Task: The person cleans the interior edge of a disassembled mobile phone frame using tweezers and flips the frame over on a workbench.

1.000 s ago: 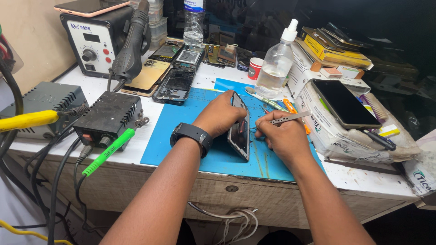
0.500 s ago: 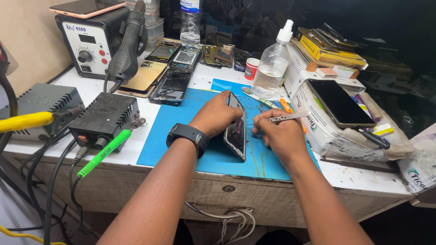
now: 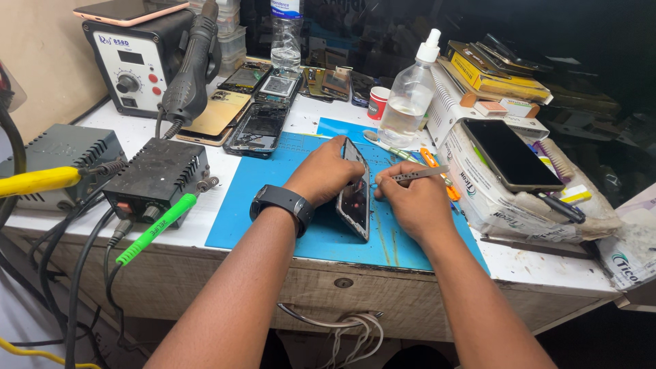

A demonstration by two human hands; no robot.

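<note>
Near the bench's front edge, on the blue mat [image 3: 273, 225], my left hand [image 3: 326, 171] clasps a phone [image 3: 355, 195] stood on its long edge, screen side toward my right hand [image 3: 410, 201]. That hand is clenched around metal tweezers [image 3: 418, 175], whose tips meet the phone's upper edge (I cannot tell exactly where). At the bench's left edge sits a black power box [image 3: 158, 174] with a green plug [image 3: 154, 229]. Toward the right edge, a white bag [image 3: 502, 205] carries a dark phone [image 3: 509, 154]. Farther back, a clear squeeze bottle [image 3: 408, 96] holds clear liquid, a small red cup [image 3: 378, 102] beside it. At the back left corner stands a hot-air station [image 3: 140, 58].
</note>
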